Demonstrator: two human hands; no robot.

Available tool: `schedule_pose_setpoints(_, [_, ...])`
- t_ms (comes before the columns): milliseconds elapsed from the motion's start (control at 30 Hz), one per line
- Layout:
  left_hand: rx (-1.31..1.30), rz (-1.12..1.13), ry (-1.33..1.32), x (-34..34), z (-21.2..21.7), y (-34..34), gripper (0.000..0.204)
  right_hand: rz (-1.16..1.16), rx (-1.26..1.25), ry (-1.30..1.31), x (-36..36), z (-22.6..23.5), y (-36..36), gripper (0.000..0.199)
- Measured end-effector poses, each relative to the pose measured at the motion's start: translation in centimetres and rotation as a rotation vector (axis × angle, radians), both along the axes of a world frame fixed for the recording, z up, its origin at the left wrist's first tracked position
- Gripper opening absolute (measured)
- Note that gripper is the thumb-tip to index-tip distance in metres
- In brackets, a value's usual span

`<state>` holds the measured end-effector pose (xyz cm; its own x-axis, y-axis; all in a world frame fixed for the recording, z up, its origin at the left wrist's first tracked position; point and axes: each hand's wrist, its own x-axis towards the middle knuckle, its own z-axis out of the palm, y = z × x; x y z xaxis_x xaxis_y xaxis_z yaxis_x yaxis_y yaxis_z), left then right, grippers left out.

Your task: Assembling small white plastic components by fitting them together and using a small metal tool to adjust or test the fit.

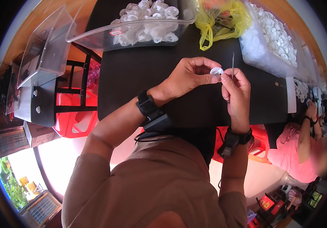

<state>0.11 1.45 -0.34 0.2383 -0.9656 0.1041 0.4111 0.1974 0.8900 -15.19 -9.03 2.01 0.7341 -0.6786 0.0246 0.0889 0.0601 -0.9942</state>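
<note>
Above the black table, my left hand (192, 76) pinches a small round white plastic part (216, 71) between thumb and fingers. My right hand (238, 91) meets it from the other side, its thumb and index fingertip at the part's right edge. A thin metal pick-like tool (233, 62) sticks up from between the right hand's fingers, its slim end pointing away from me. The lower end of the tool is mostly hidden in the hand. Whether the right fingertips also grip the white part, I cannot tell.
A clear bin (133, 38) of similar white parts stands at the far left of the black table (140, 68). Beyond my hands lie a yellow plastic bag (209, 24) and another filled bin (258, 53). A co-worker in pink (292, 152) sits at the right.
</note>
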Motion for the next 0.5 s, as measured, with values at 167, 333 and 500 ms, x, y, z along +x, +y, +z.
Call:
schedule_pose_setpoints(167, [-0.010,-0.014,0.111,-0.6,-0.1,0.0,0.034,0.022,0.115,-0.054,-0.2,-0.4,0.0,0.007])
schedule_pose_setpoints(333, [-0.048,0.029,0.097,-0.2,-0.5,0.0,0.033,-0.115,-0.331,0.172,-0.1,0.9,1.0,0.014])
schedule_pose_setpoints(500, [-0.065,0.045,0.056,0.4,0.1,-0.1,0.032,-0.095,-0.559,0.268,-1.9,1.4,1.5,0.024])
